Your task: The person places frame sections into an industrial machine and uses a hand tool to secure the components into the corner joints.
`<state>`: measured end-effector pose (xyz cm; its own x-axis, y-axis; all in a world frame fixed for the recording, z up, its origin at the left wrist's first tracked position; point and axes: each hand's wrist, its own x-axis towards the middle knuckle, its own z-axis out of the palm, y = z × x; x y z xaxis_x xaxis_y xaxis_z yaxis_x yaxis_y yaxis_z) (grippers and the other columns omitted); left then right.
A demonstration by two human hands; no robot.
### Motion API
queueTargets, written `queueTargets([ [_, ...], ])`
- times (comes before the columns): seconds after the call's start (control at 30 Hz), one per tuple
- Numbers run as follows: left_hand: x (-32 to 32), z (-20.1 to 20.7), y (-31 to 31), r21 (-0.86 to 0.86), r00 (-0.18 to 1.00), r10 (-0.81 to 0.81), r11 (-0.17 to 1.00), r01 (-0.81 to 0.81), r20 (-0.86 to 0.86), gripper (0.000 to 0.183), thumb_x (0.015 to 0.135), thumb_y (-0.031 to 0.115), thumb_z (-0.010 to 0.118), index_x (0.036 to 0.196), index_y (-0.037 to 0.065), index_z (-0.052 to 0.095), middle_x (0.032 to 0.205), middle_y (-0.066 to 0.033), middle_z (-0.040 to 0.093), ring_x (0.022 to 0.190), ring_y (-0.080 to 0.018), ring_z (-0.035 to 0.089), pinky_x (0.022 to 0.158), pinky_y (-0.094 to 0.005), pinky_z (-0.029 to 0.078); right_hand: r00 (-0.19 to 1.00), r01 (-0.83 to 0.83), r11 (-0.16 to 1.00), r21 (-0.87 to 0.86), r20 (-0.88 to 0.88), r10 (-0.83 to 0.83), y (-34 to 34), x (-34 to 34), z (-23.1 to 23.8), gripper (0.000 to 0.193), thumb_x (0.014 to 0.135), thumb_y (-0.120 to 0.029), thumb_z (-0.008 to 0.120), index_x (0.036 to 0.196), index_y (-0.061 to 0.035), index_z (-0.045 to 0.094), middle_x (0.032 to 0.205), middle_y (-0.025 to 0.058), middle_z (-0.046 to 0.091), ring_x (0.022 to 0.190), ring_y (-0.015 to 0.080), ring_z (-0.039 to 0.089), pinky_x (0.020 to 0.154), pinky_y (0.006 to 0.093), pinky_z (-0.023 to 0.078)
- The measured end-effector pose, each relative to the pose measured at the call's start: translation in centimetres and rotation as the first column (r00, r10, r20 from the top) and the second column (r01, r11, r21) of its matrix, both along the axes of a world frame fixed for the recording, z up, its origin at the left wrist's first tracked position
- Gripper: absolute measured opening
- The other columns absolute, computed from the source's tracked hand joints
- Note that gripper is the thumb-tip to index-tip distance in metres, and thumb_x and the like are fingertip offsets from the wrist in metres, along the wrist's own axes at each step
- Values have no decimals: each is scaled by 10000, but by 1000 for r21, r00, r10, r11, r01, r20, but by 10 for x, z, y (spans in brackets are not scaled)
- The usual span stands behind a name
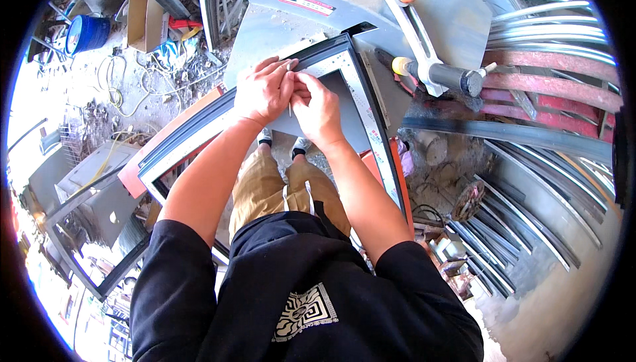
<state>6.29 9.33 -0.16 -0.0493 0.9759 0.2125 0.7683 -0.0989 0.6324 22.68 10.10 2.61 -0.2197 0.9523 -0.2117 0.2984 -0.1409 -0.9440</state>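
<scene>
Close together over the far side of a dark window-type frame (375, 140), my left hand (264, 92) and my right hand (317, 109) meet at the fingertips. White film with small print covers the frame's inner faces. The left fingers are curled in, and the right thumb and fingers pinch beside them. A thin, pale, narrow piece (290, 109) shows between the two hands; its kind is too small to tell, and its upper part is hidden by the fingers. The frame lies across orange-red supports (218, 99) in front of a grey metal machine (265, 34).
A lever arm (416, 37) with a dark cylindrical end rises from the machine at the right. Long metal profiles (530, 196) and red beams (550, 87) lie stacked on the right. At the far left are a blue drum (87, 34), a cardboard box (144, 23) and loose cord (119, 87).
</scene>
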Motion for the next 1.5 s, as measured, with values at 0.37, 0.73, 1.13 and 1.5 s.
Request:
queueTargets([
  [0.37,3,1,6,-43,999,29,999,-30,-25,224,1100,185,649,1098,65,839,1104,-135,865,1202,-341,819,1037,-466,653,458,247,863,441,732,-505,50,109,-14,464,1125,-378,663,1379,-1,753,1400,280,711,1375,458,627,1224,558,454],
  [0.73,0,-4,4,-33,998,60,998,-61,-31,182,1082,215,693,1055,97,829,1030,-111,844,1160,-311,823,977,-475,640,495,9,912,410,790,-361,56,101,-44,406,1107,-430,669,1151,-60,830,1180,191,783,1152,427,716,1075,576,540],
  [1.13,-43,22,47,-469,975,40,881,68,217,306,1178,276,601,1298,86,809,1132,-227,802,1074,-463,766,957,-533,595,486,43,918,395,794,-365,53,99,-39,307,1083,-378,658,1022,-115,804,1109,133,783,1088,401,723,980,565,553],
  [1.5,-67,23,113,-458,919,-393,819,347,-6,256,1088,139,683,1306,141,819,1168,-171,808,1151,-436,753,1013,-510,597,469,60,912,406,795,-385,53,98,-38,320,1057,-377,666,983,-98,805,1115,142,765,1096,407,717,985,571,559],
])
